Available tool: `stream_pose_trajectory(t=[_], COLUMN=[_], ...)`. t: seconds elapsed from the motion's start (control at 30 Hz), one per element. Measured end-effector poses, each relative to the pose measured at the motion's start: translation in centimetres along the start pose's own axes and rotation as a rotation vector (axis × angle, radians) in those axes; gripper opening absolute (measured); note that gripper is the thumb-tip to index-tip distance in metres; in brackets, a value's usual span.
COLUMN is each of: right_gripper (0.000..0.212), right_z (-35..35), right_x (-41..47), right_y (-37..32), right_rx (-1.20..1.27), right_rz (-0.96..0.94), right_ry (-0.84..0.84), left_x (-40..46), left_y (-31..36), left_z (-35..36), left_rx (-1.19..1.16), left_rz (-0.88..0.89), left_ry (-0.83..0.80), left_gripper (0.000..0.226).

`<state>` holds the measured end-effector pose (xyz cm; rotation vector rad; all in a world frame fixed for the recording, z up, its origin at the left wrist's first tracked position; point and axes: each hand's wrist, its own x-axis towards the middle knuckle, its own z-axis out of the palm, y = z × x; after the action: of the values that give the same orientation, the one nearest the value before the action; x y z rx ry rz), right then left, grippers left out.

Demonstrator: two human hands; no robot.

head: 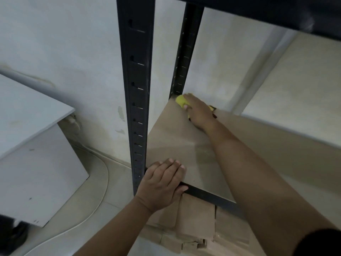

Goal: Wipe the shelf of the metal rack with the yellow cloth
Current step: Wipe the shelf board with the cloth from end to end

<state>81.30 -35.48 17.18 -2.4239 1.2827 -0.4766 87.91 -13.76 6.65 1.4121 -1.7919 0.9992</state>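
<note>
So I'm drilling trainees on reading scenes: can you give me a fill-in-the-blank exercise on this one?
1. The right hand presses a ____ cloth onto the shelf.
2. The cloth lies at the shelf's ____ left corner.
3. The left hand rests flat on the shelf's ____ edge, beside the front post.

Missing words: yellow; back; front

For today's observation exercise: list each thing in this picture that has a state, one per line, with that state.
Yellow cloth: bunched, pressed on the shelf's far left corner.
Right hand: on the cloth, fingers extended.
Left hand: flat on the shelf's front left corner.
Shelf: bare brown board.
Cardboard boxes: stacked below the shelf.
</note>
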Motion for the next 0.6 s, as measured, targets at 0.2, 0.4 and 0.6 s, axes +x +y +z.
stream_pose_trajectory(t=[0.2,0.4,0.6], right_gripper=[0.047,0.045,0.044], right_z=[-0.8,-4.5,-0.4], right_x=[-7.8,-6.8,-0.1], right_y=[-0.4,4.4,1.0], right_rx=[0.144,0.056,0.027], right_rz=[-0.317,-0.191,0.012], right_ry=[-0.212,-0.15,0.021], left_x=[-0.1,-0.2,-0.2], left_y=[0.1,0.2,0.2], left_z=[-0.2,-0.4,-0.2], left_rx=[-0.008,-0.021,-0.021], left_rz=[0.006,-0.022,-0.035], left_ry=[-0.013,-0.055,-0.034], left_gripper=[0.046,0.046,0.045])
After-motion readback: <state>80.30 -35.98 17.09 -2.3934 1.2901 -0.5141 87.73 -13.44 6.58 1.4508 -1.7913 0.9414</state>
